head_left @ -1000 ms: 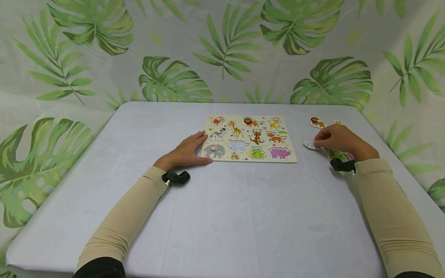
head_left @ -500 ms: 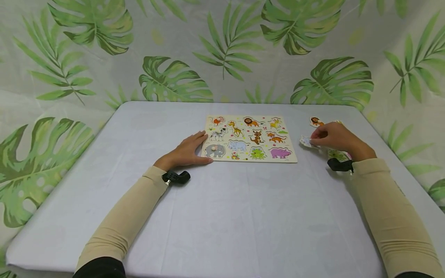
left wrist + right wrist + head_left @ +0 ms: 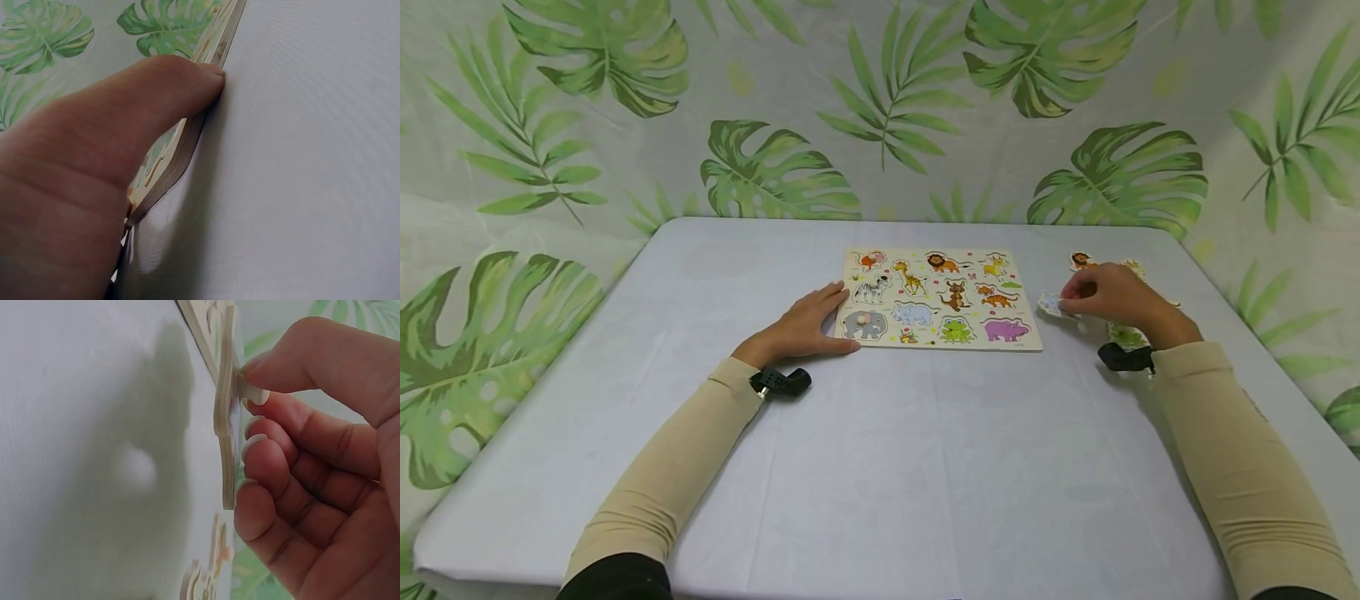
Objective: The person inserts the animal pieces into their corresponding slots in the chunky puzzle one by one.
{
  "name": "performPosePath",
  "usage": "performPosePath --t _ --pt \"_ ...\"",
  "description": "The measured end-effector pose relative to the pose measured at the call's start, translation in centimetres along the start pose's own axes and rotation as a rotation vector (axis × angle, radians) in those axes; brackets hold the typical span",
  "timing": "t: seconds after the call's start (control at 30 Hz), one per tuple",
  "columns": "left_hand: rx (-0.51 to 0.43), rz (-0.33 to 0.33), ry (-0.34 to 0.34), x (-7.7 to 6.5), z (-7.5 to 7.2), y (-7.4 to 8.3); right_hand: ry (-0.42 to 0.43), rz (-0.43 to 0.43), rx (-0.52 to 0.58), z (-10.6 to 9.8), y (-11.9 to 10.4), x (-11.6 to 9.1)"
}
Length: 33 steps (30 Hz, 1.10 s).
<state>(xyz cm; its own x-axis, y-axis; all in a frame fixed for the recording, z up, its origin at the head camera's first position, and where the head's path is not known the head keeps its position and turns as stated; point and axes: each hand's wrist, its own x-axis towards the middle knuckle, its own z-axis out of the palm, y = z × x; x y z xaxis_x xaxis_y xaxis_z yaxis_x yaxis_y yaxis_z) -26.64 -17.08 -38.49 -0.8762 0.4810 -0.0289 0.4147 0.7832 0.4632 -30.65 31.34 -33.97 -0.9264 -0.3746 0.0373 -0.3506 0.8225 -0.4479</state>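
My right hand [image 3: 1112, 302] pinches a pale blue knobbed puzzle piece [image 3: 1049, 305] by its white knob, between thumb and index finger. In the right wrist view the wooden edge of this puzzle piece [image 3: 227, 419] stands above the white cloth, its shadow falling beside it. The other fingers curl in near the piece's face. Left of it lies a wooden animal puzzle board [image 3: 925, 287] printed with a lion, zebra, hippo and other animals. My left hand [image 3: 797, 327] rests at the board's near left corner, fingers along the left side and thumb along the front edge. An elephant piece [image 3: 863, 325] with a knob sits in that corner.
Several loose puzzle pieces lie right of the board, partly hidden by the right hand: a lion piece [image 3: 1081, 261] behind it and a green frog piece [image 3: 1126, 335] by the wrist. A white cloth [image 3: 880, 467] covers the table; a leaf-print backdrop [image 3: 887, 92] hangs behind.
My right hand has moved left with the pale blue piece, away from the loose pieces and closer to the board's right edge. The left hand and board have stayed put.
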Motion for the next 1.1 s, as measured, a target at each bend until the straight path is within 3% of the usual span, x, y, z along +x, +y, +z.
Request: performPosePath --t 1.1 --pt "-0.014 -0.008 -0.005 0.1 0.0 -0.2 0.001 -0.091 -0.005 1.0 -2.8 0.5"
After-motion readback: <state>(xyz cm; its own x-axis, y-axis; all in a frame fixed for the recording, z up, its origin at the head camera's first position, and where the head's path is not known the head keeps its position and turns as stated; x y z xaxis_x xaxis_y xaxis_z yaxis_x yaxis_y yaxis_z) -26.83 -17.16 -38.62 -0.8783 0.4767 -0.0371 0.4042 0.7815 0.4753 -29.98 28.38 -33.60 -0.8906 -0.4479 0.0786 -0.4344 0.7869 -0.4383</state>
